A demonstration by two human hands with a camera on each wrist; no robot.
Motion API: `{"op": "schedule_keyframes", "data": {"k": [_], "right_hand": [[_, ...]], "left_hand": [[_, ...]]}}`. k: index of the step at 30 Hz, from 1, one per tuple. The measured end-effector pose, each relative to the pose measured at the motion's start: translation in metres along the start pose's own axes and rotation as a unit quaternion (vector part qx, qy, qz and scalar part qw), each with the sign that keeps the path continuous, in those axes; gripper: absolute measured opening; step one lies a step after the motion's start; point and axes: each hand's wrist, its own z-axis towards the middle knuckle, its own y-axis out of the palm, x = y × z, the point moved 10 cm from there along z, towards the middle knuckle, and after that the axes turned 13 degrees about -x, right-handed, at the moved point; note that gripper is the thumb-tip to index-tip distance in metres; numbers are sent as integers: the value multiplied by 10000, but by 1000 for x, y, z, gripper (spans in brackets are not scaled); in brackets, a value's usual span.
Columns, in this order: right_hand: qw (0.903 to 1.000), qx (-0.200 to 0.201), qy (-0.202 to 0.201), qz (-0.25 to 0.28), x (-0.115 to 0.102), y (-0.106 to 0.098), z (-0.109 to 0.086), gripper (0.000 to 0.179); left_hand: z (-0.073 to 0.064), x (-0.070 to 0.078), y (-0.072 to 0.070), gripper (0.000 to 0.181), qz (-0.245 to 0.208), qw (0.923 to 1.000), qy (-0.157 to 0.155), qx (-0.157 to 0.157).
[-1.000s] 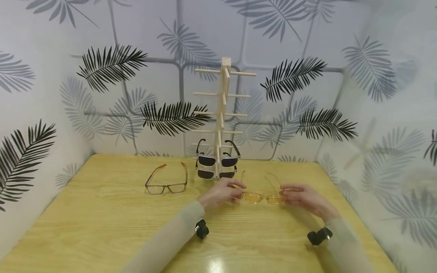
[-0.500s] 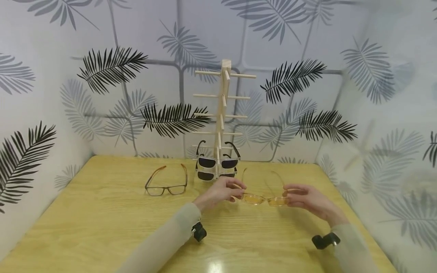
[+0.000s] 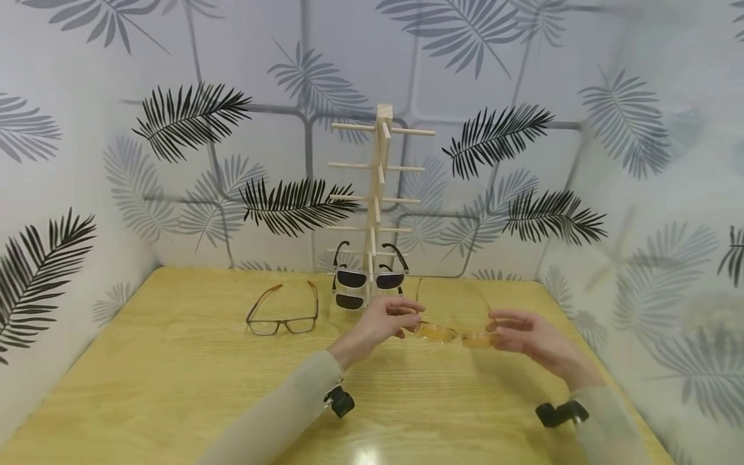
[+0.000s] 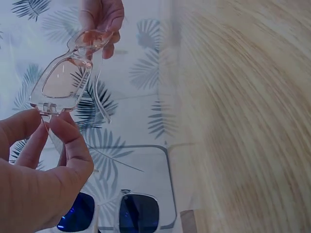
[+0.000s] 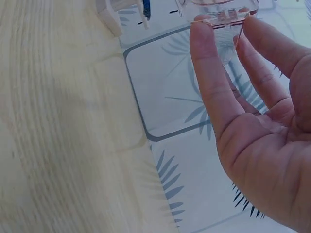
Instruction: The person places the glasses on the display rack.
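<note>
A pair of clear-framed glasses with yellow-tinted lenses [image 3: 437, 332] is held between both hands, its temples spread toward the back. My left hand [image 3: 378, 325] pinches the frame at its left hinge; in the left wrist view the thumb and fingers [image 4: 73, 141] close on that corner. At the opposite hinge my right hand [image 3: 537, 342] pinches the frame, and the right wrist view shows fingertips [image 5: 201, 31] on the clear corner. Just behind the left hand stands a wooden glasses rack [image 3: 380, 161], with two pairs of dark-lensed sunglasses [image 3: 351, 279] on its lowest pegs.
Dark-framed eyeglasses with brown temple tips [image 3: 281, 325] lie on the wooden table [image 3: 174, 387], left of the rack. Bare pegs stick out from the rack's upper part. Leaf-patterned walls [image 3: 494, 77] close off the back and both sides.
Both hands have shifted slightly right with the yellow-tinted glasses, which have risen a little and tilted. The left hand now covers more of the lower sunglasses. The glasses on the table stay put.
</note>
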Motion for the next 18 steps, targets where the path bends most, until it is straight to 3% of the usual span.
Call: {"op": "schedule_keyframes", "data": {"k": [12, 18], "right_hand": [[9983, 357, -186, -421, -37, 11, 1, 46], [9973, 384, -548, -296, -56, 25, 8, 46]], "left_hand": [[-25, 52, -6, 24, 551, 9949, 744, 408], [-35, 67, -18, 23, 523, 9934, 854, 563]]}}
